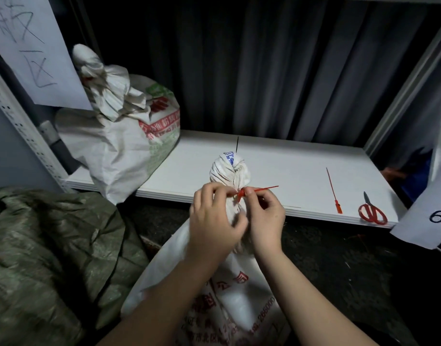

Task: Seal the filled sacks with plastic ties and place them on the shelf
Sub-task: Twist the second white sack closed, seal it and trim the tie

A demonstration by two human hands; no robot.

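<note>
- Fingertips [248, 193] of the right hand [265, 218] pinch the red plastic tie [242, 192] at its locking head, right against the gathered neck of the white sack [229, 303].
- Left hand [213, 218] has its fingers curled round the same neck from the other side, thumb and forefinger pinching near the tie; both hands touch the sack.
- Tie's tail sticks out toward 3 o'clock, past the right hand, over the shelf [289, 171] edge.
- White sack stands upright on the dark floor at 6 o'clock, just in front of the shelf; its bunched top [229, 171] rises above the hands and hides part of the shelf board behind it.
- At 10 o'clock a second white sack [124, 141] with red and green print sits on the left end of the shelf, its neck bunched, one corner hanging over the front edge.
- At 3 o'clock a spare red tie [333, 189] lies flat on the shelf, with red-handled scissors [372, 211] just beside it, near the right edge; both are well apart from the hands.
- At 8 o'clock an olive-green sack [47, 258] slumps on the floor, beside the white sack.
- Paper sheet [32, 46] with handwriting hangs at 11 o'clock; another paper label [429, 216] hangs at 3 o'clock.
- Dark curtain [277, 71] closes the back of the shelf at 12 o'clock.
</note>
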